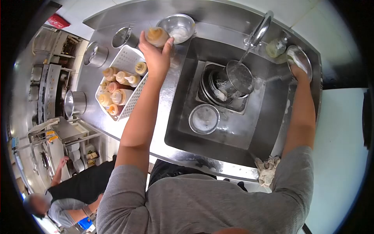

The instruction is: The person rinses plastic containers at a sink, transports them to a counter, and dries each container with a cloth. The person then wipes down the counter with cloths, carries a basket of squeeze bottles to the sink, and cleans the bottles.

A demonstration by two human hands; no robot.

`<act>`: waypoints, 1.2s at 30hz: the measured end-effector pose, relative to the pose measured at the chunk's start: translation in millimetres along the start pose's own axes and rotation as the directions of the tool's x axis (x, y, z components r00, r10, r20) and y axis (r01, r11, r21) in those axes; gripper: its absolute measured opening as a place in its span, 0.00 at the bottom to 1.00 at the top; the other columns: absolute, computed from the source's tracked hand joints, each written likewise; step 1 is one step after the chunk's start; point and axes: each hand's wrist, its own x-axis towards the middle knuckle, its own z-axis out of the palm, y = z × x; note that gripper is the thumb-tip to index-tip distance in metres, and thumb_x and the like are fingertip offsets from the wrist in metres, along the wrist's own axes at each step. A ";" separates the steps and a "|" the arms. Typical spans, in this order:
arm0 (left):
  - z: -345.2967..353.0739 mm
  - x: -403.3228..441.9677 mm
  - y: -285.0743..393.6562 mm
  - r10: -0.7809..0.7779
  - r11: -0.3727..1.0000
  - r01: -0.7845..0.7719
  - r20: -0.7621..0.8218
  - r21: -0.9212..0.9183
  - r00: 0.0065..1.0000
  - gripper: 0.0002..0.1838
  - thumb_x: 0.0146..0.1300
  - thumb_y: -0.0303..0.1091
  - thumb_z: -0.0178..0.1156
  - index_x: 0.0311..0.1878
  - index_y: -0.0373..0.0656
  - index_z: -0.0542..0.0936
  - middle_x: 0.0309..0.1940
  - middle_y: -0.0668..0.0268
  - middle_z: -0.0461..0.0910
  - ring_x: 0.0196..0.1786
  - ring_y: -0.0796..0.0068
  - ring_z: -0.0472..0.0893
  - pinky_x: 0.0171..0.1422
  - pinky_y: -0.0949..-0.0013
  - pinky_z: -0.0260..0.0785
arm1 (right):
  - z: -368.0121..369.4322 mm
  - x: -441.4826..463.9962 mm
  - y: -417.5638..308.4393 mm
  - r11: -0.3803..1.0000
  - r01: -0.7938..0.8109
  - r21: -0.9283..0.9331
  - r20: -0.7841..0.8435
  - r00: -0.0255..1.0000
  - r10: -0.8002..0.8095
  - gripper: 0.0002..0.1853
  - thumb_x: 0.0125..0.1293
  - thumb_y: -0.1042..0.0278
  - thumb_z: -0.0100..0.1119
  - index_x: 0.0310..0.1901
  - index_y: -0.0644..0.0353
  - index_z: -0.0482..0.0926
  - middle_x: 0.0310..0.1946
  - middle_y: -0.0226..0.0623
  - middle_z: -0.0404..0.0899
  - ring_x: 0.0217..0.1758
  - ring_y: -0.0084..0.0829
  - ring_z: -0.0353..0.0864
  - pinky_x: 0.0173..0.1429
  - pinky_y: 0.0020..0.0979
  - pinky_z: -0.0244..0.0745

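Observation:
Over the counter left of the sink, my left hand [156,54] is closed around a squeeze bottle [157,36] with tan contents. Just beyond that bottle is a steel bowl [183,27] with whitish suds in it. At the far right, my right hand [299,72] reaches into a tilted metal bowl [307,60] and touches something white [297,58], perhaps a sponge; its fingers are mostly hidden. A white perforated basket [130,58] left of my left forearm holds several sauce squeeze bottles [121,96].
The sink [249,132] holds stacked dark pans [208,87], a strainer [240,76] below the faucet [261,29], and a round container [204,119]. Steel pots [75,103] stand at the left. A rag [267,169] hangs at the front edge. Another person [74,191] is lower left.

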 end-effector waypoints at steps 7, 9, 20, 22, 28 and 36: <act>-23.8 15.9 16.9 -0.094 0.994 0.106 0.297 -0.027 0.950 0.36 0.42 0.43 0.74 0.53 0.36 0.70 0.51 0.51 0.71 0.52 0.60 0.74 0.57 0.62 0.67 | 9.3 31.0 4.7 0.997 -0.042 -0.063 -0.254 0.967 0.025 0.23 0.61 0.59 0.48 0.57 0.59 0.70 0.57 0.49 0.71 0.61 0.47 0.69 0.64 0.42 0.60; -19.5 13.3 18.8 -0.209 0.902 0.320 0.356 -0.290 0.911 0.33 0.41 0.38 0.74 0.50 0.38 0.70 0.46 0.57 0.75 0.48 0.66 0.76 0.55 0.66 0.68 | -23.4 -78.9 -73.7 0.947 0.123 0.296 -0.563 0.823 0.070 0.23 0.55 0.71 0.52 0.56 0.57 0.71 0.55 0.47 0.72 0.57 0.46 0.72 0.62 0.42 0.64; -23.4 -19.5 34.4 -0.231 0.739 0.438 0.418 -0.512 0.878 0.27 0.42 0.29 0.72 0.47 0.39 0.71 0.38 0.65 0.77 0.41 0.76 0.77 0.50 0.71 0.70 | 185.7 -312.1 -317.7 0.263 0.556 0.788 -0.455 0.815 -0.359 0.32 0.58 0.64 0.58 0.62 0.65 0.61 0.56 0.48 0.65 0.59 0.44 0.66 0.65 0.39 0.59; -21.6 -17.2 29.9 -0.268 0.680 0.473 0.411 -0.560 0.871 0.28 0.41 0.28 0.72 0.47 0.39 0.71 0.38 0.65 0.77 0.41 0.76 0.77 0.49 0.71 0.70 | 196.3 -299.1 -358.2 0.098 0.413 0.905 -0.378 0.889 -0.259 0.29 0.62 0.59 0.55 0.60 0.67 0.62 0.55 0.54 0.66 0.57 0.50 0.67 0.61 0.42 0.60; -11.9 -7.3 14.9 -0.264 0.691 0.419 0.334 -0.588 0.905 0.32 0.40 0.30 0.73 0.50 0.37 0.70 0.40 0.62 0.77 0.43 0.73 0.78 0.50 0.70 0.70 | 325.0 -277.5 -327.7 0.209 -0.056 0.976 0.068 0.996 -0.054 0.20 0.64 0.63 0.52 0.54 0.67 0.69 0.43 0.49 0.76 0.48 0.44 0.75 0.56 0.36 0.65; -9.0 28.3 8.0 -0.054 0.985 0.073 0.124 -0.157 0.991 0.41 0.42 0.42 0.74 0.57 0.34 0.66 0.52 0.48 0.72 0.56 0.52 0.73 0.62 0.60 0.64 | 187.5 -215.4 -196.6 0.066 -0.223 0.972 0.218 0.973 0.076 0.16 0.60 0.68 0.56 0.50 0.58 0.68 0.37 0.38 0.76 0.33 0.33 0.78 0.31 0.33 0.74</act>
